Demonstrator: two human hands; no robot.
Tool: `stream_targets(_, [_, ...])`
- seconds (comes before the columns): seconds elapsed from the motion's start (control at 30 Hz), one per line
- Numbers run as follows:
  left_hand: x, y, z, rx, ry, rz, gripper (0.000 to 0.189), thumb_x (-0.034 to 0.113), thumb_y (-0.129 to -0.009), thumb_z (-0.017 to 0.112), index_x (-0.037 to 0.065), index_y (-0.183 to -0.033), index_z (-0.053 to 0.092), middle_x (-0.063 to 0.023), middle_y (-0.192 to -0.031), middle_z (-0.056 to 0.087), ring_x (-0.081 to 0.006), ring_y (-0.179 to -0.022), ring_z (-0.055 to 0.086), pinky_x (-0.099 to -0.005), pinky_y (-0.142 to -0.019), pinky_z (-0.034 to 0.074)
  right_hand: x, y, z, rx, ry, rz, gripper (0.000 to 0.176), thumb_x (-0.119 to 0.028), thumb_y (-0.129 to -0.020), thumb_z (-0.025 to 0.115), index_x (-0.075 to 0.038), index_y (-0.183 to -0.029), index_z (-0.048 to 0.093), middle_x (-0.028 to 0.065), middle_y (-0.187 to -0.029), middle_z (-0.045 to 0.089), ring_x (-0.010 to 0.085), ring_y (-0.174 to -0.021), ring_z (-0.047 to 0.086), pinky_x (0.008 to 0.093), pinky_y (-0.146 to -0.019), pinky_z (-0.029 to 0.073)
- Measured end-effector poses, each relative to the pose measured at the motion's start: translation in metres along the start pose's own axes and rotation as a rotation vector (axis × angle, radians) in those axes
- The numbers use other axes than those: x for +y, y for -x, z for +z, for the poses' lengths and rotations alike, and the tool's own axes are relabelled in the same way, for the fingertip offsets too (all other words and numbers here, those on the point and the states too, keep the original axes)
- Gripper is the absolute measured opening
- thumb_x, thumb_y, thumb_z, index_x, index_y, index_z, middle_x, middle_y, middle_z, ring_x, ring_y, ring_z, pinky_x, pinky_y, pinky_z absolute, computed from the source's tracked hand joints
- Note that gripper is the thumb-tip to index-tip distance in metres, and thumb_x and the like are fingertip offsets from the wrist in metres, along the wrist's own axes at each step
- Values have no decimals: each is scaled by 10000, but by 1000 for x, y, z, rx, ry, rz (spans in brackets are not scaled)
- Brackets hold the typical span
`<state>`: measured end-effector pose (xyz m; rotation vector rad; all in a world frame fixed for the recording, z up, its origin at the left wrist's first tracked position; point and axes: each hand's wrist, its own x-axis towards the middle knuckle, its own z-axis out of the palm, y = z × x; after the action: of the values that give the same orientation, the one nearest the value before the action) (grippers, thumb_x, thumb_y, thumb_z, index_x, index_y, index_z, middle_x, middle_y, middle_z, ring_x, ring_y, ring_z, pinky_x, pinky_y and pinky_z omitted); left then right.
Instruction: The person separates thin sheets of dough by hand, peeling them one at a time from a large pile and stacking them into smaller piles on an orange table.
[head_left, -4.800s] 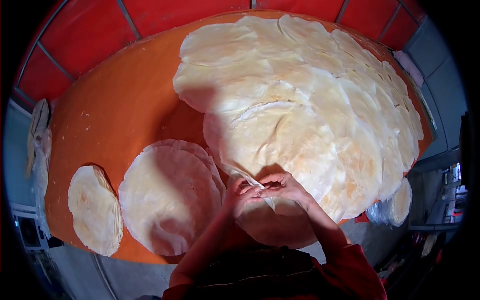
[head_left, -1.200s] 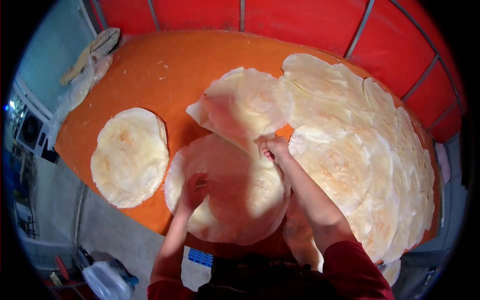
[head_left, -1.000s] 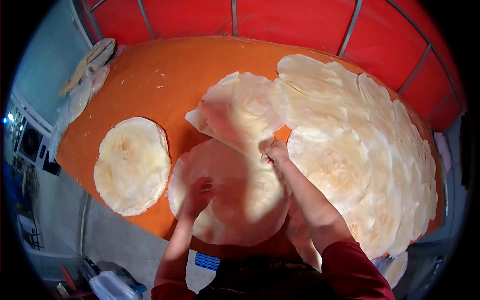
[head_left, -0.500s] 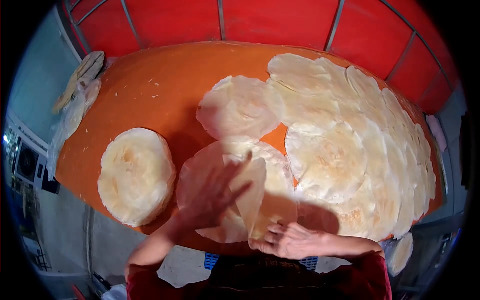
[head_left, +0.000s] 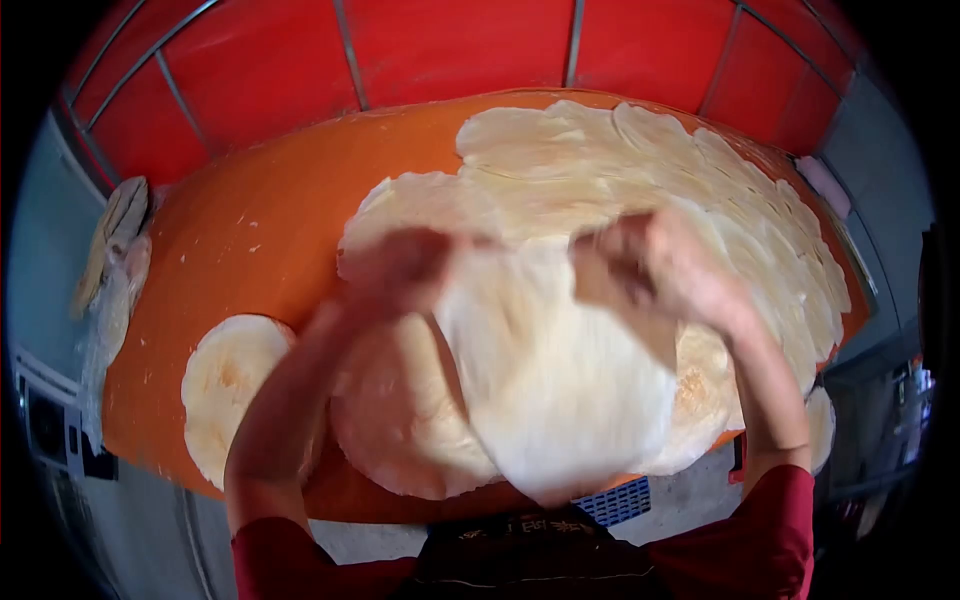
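Left hand (head_left: 405, 270) and right hand (head_left: 660, 260) are both higher up the frame than half a second ago, with a flatbread sheet (head_left: 560, 370) now hanging mid-frame between them.
Right fingers look curled, left ones are pure smear, so can't tell if either's really pinching. Sheet blocks the right side of the big round (head_left: 400, 420), left forearm (head_left: 285, 400) cuts across the lower-left stack (head_left: 225, 390), and the blue grid (head_left: 620, 500) at the bottom's half hidden.
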<state>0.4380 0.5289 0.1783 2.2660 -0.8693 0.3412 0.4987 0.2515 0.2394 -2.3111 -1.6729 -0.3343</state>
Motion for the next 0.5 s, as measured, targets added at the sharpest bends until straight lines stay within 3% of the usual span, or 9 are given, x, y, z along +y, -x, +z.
stream_targets(0.07, [1,-23,-50,292,-434,299,91,-19,-635,554,15,-676,480,-106,-603,449,-271,-564,485,-355,-496,387,-3,-14,-21,193,216,59,289,14,-603,556,-48,-882,596,116,-676,581,287,-594,569,379,-558,465])
stream_targets(0.1, [27,-27,-61,396,-707,182,96,-26,-623,555,14,-666,479,-130,-604,436,-298,-561,473,-358,-506,388,-9,-20,-27,252,238,62,289,28,-607,559,-44,-882,609,119,-696,590,282,-606,576,374,-568,472])
stream_targets(0.13, [49,-24,-72,371,-752,124,113,-33,-619,556,30,-672,478,-124,-642,471,-290,-593,483,-348,-526,394,-13,-25,-28,311,256,62,289,41,-611,563,-39,-881,622,123,-715,598,277,-619,583,369,-577,479])
stream_targets(0.23, [48,9,-49,551,-119,-29,108,-34,-625,497,43,-695,468,-112,-729,522,-246,-678,509,-354,-583,408,-21,-30,18,356,145,10,282,53,-631,566,-45,-889,624,103,-688,587,263,-603,578,367,-573,481])
stream_targets(0.3, [16,46,-33,180,-683,-336,136,-8,-649,515,59,-767,504,-99,-795,539,-245,-749,521,-356,-637,418,-13,-32,71,246,169,32,271,-10,-685,569,-67,-946,612,86,-678,577,249,-608,578,344,-553,480])
stream_targets(0.37, [-11,77,0,-64,-870,-400,155,28,-666,529,64,-816,536,-88,-771,533,-262,-761,529,-354,-659,416,-7,-28,136,84,113,99,292,-53,-693,488,-73,-982,525,87,-793,591,260,-712,576,388,-551,472])
stream_targets(0.43, [-65,145,41,-136,-598,-454,159,86,-702,527,55,-856,546,-102,-786,537,-279,-776,531,-362,-657,420,-3,-4,198,-284,114,148,356,-72,-732,477,-89,-1087,492,90,-858,599,259,-788,584,365,-591,481])
stream_targets(0.5, [-57,176,59,-200,-518,-559,177,85,-700,536,46,-873,541,-104,-800,540,-274,-783,534,-358,-666,422,-17,33,215,-19,98,56,434,-92,-759,465,-103,-1192,442,91,-953,597,263,-863,583,347,-658,484])
